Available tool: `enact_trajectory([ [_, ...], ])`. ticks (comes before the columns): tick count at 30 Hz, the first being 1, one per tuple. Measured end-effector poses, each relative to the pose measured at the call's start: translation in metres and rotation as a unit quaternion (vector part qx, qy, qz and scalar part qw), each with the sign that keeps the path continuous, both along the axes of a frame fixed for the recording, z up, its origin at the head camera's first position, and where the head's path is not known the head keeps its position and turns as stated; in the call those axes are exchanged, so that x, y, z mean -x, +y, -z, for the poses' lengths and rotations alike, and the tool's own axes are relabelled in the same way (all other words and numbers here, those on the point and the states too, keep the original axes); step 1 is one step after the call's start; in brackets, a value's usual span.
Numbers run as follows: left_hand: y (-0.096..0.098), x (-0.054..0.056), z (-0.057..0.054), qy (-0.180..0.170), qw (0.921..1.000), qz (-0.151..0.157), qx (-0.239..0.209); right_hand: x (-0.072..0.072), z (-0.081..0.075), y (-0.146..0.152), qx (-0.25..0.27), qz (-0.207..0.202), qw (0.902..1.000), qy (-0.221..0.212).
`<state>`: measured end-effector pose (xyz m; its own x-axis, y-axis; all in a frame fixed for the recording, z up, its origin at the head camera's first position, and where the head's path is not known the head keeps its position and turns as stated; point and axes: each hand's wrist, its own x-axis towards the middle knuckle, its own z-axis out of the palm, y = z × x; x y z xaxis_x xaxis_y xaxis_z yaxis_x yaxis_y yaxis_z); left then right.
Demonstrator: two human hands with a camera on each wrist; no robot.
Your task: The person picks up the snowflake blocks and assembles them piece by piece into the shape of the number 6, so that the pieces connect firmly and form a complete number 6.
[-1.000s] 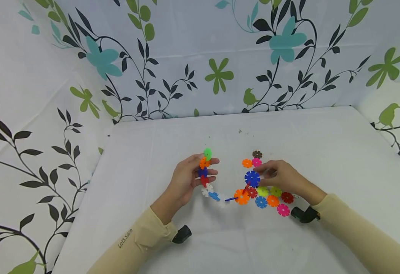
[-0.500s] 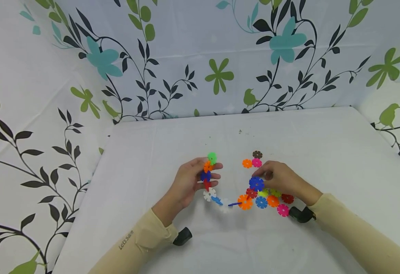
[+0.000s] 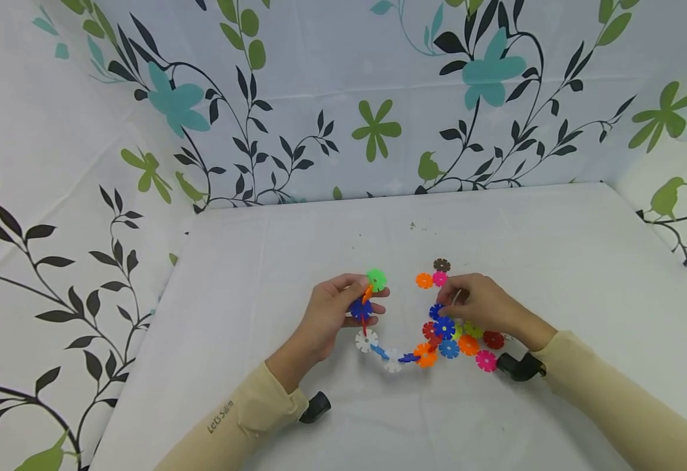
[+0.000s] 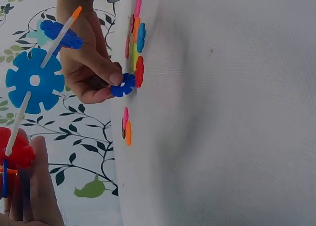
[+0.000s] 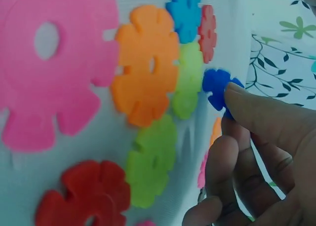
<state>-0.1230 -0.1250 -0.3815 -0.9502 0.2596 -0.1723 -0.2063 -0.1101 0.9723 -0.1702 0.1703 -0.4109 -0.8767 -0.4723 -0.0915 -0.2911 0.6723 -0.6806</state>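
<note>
Chain of flower-shaped discs (image 3: 366, 340) shifted rightward with left hand (image 3: 320, 315) over last second. Head view: left grip holds chain near green end disc (image 3: 377, 280); chain sags, far end in front of loose discs (image 3: 469, 345) on white counter (image 3: 555, 261). Right hand (image 3: 481, 304) pinches small blue disc (image 3: 436, 311). Left wrist view: chain nearer camera, clear of counter. Right wrist view: small blue disc at thumb tip; pink disc (image 5: 84, 63), orange disc (image 5: 138, 63) lie near it.
</note>
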Motion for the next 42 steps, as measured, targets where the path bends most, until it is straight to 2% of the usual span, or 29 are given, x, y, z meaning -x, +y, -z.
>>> enact_trajectory([
  [12, 0.003, -0.002, 0.000, -0.018, 0.9995, -0.022, 0.012, 0.002, -0.009, -0.002, 0.047, 0.020, 0.9983, 0.026],
  [17, 0.005, -0.002, 0.002, -0.029, 0.9991, -0.028, 0.013, 0.000, -0.015, -0.007, 0.091, 0.032, 0.9953, 0.014],
  [25, 0.010, -0.003, 0.006, -0.021, 0.9995, -0.006, 0.023, -0.010, -0.028, -0.020, 0.159, 0.039, 0.9863, -0.022],
  [36, 0.016, -0.005, 0.006, -0.027, 0.9991, 0.017, 0.026, -0.016, -0.037, -0.027, 0.188, 0.030, 0.9812, -0.028],
  [42, 0.018, -0.006, 0.007, -0.021, 0.9989, 0.025, 0.034, -0.018, -0.040, -0.029, 0.190, 0.024, 0.9813, -0.015],
])
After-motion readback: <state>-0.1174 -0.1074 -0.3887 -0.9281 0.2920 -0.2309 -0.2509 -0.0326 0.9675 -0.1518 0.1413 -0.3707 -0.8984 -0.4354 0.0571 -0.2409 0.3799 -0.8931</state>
